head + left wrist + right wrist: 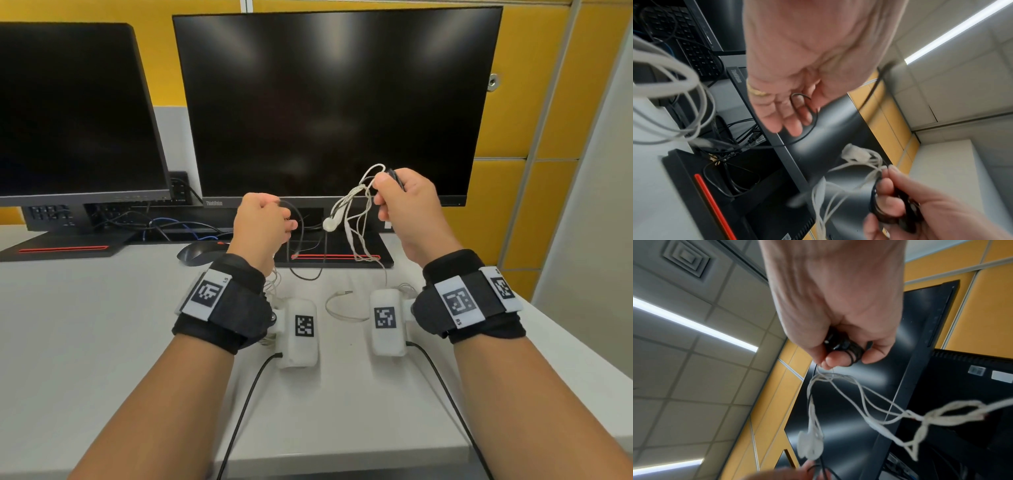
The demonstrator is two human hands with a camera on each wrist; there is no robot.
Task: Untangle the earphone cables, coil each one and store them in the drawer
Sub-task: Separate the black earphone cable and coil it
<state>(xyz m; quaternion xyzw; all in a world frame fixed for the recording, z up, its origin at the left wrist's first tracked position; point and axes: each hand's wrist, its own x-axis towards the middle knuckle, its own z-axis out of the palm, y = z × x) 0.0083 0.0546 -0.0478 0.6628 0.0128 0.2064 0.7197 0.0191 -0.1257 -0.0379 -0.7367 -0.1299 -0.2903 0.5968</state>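
Right hand (406, 209) fingers grasping black cable coil (846, 350) with white earphones (346, 212) dangling, left hand (262, 222) pinching black cable (807, 116)

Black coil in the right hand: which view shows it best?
Right wrist: the black coil sits close, wound around the right hand's fingers. Left wrist shows it blurred; head shows only a sliver.

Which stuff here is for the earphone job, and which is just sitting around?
For the job:
black earphone cable, partly coiled in the right hand
white earphone cable, tangled, dangling
left hand, holding a black strand

Just sitting around:
two monitors
mouse
desk
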